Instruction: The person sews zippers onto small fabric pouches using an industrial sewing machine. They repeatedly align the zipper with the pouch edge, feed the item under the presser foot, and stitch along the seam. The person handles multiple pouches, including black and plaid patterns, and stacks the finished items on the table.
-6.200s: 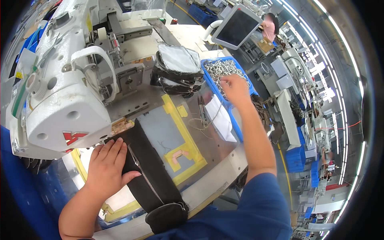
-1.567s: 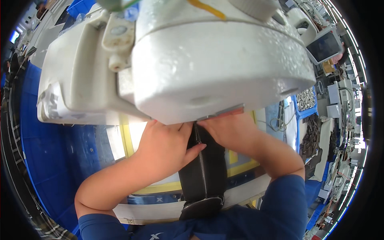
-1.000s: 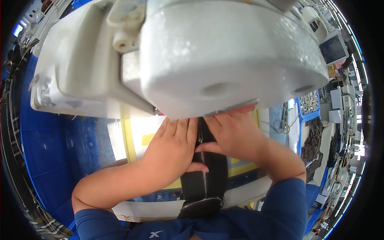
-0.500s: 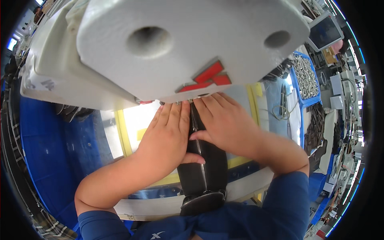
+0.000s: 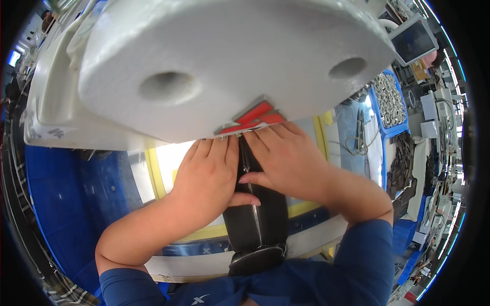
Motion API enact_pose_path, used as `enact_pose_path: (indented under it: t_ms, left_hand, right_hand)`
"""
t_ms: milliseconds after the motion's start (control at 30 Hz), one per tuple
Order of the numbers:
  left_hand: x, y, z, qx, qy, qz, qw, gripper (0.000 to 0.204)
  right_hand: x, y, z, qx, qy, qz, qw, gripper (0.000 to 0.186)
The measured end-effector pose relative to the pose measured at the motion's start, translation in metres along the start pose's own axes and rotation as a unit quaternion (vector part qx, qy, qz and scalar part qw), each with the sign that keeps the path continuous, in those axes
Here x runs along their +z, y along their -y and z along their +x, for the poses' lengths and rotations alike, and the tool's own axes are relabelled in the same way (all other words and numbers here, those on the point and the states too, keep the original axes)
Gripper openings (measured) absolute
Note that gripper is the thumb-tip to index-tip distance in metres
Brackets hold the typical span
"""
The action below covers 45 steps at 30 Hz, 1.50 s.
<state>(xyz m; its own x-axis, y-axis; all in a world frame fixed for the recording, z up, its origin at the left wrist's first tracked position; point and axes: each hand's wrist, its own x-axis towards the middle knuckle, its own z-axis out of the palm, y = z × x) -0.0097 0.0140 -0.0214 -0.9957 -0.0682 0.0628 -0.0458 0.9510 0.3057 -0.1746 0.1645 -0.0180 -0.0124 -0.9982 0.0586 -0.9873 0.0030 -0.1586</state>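
A long black fabric piece (image 5: 273, 211) lies on the work surface, running toward my body. A silver-toothed zipper (image 5: 258, 224) goes down its middle, and a second zipper curves around its near end. My left hand (image 5: 206, 173) rests flat on the left side of the piece, thumb stretched onto the zipper teeth. On the other side my right hand (image 5: 286, 160) lies flat as well, its thumb reaching to the zipper. The fingertips of both hands go under the front of a white machine head (image 5: 240, 66), which hides them and the far end of the piece.
A large blue bin (image 5: 58, 204) stands at the left. To the right are a blue tray (image 5: 403, 126) of metal parts, a heap of dark pieces (image 5: 400, 166) and tweezers-like tools (image 5: 360, 127). Yellow tape (image 5: 154, 173) marks the lit surface. A screen (image 5: 412, 41) is far right.
The machine head now looks larger and lower in view, covering more of the fingertips. Both hands keep nearly the same flat pose on the fabric.
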Motion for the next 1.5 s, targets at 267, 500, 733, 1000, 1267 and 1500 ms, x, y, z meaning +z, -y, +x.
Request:
enact_pose_path:
  t_ms: [267, 500, 733, 1000, 1267, 1500]
  left_hand:
    - [-0.001, 0.000, 0.000, 0.000, 0.008, 0.012, 1.000, 0.123]
    - [-0.001, -0.001, 0.000, -0.002, 0.014, 0.021, 1.000, 0.130]
    - [-0.001, -0.002, -0.001, -0.011, 0.022, 0.014, 1.000, 0.130]
    - [-0.014, -0.001, 0.000, 0.017, 0.068, 0.046, 0.996, 0.130]
    - [-0.034, -0.010, -0.023, -0.009, 0.066, 0.018, 0.998, 0.107]
    - [-0.004, 0.007, -0.023, 0.035, -0.153, -0.196, 0.968, 0.051]
  right_hand:
    - [-0.001, 0.001, 0.002, 0.002, 0.003, 0.005, 1.000, 0.085]
    - [-0.006, 0.002, 0.003, 0.012, 0.026, 0.021, 0.999, 0.087]
    - [0.006, -0.001, -0.002, -0.076, -0.057, 0.044, 0.994, 0.043]
    - [-0.009, 0.021, -0.019, -0.170, 0.046, 0.138, 0.975, 0.017]
    - [-0.070, -0.104, -0.032, 0.295, -0.272, -0.074, 0.913, 0.027]
    - [-0.076, -0.121, -0.044, 0.262, -0.370, -0.173, 0.874, 0.011]
